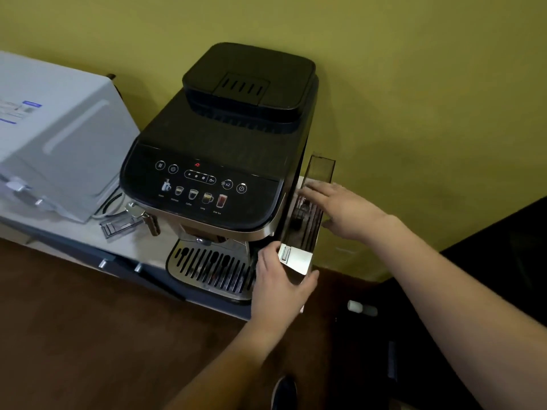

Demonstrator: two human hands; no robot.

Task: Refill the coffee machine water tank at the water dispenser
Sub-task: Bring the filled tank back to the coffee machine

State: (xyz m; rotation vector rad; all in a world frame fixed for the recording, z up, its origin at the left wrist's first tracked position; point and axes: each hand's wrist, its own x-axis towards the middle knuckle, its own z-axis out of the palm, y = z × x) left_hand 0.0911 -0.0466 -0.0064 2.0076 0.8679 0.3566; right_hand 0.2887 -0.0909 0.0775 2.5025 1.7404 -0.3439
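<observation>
A black coffee machine stands on a white counter, its touch panel lit and a metal drip tray at the front. Along its right side sits the clear smoky water tank, upright with an open top. My left hand grips the tank's front lower end, just under a white label. My right hand lies across the tank's outer side and top rim, fingers spread and pressed on it. The tank's lower part is hidden behind my hands.
A white boxy appliance stands to the left, with a clear plastic piece and a cable beside it. The yellow-green wall is close behind. A dark object fills the right side. Brown floor lies below the counter edge.
</observation>
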